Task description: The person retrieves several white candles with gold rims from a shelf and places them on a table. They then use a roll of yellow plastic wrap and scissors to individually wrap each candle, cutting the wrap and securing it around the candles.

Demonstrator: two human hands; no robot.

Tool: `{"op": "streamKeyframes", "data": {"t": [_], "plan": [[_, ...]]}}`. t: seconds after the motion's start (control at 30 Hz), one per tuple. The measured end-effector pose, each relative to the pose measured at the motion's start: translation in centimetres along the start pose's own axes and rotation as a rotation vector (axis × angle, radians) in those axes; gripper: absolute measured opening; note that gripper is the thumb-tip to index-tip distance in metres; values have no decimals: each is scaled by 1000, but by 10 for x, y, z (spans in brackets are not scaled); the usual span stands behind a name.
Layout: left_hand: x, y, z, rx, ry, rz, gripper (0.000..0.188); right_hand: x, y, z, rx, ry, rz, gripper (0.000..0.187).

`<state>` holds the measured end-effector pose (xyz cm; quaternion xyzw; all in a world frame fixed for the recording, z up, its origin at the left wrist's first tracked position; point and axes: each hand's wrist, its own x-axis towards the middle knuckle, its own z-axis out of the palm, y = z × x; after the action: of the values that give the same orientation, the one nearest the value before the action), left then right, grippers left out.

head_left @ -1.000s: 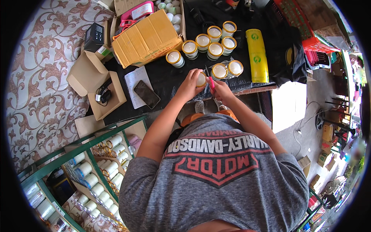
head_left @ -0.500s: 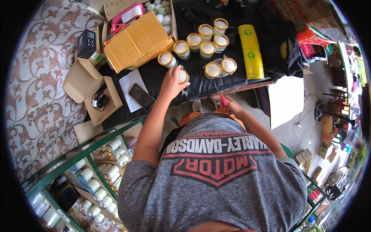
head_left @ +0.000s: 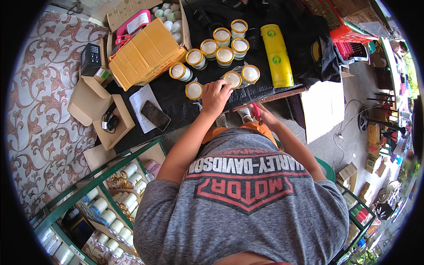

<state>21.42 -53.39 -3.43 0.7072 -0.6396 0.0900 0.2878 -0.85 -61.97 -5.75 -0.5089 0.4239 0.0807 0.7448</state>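
Note:
My left hand (head_left: 216, 96) is over the table's near edge, its fingers stretched toward a white jar candle (head_left: 232, 80) with a gold rim and touching its near left side. Its fingertips are partly hidden. Another wrapped-looking jar candle (head_left: 251, 74) stands just right of that one, with clear plastic film around both. Left of my hand, a single jar candle (head_left: 194, 91) stands by itself near the edge. My right hand (head_left: 265, 116) grips scissors (head_left: 255, 109) by their pink handles, blades pointing toward the film. Several more jar candles (head_left: 225, 56) are grouped farther back.
A yellow roll (head_left: 277, 57) with green marks lies right of the candles. On the left are a cardboard box (head_left: 145, 53), a notepad (head_left: 140, 99), a phone (head_left: 155, 115) and an open carton (head_left: 117, 128) with a black cable. A green-framed shelf (head_left: 88, 190) holds jars.
My left hand has let go of the single jar candle at the near edge and moved right to the film-wrapped pair. My right hand still holds the scissors.

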Motion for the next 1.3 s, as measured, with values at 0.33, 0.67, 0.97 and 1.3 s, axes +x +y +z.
{"op": "streamKeyframes", "data": {"t": [0.33, 0.67, 0.97, 1.3], "plan": [[-8, 4, 3, 67, 70, 40, 16, 0, 3, -4, -52, -48, 1, 52], [-52, 18, -2, 92, -119, -78, 47, 9, -9, -11, 23, -92, -94, 50], [31, 14, 8, -67, 45, -113, 51, 14, -22, -17, -44, -73, -102, 50], [20, 13, 47, 183, -160, -160, 66, 12, -36, -10, -41, -11, -133, 45]]}}
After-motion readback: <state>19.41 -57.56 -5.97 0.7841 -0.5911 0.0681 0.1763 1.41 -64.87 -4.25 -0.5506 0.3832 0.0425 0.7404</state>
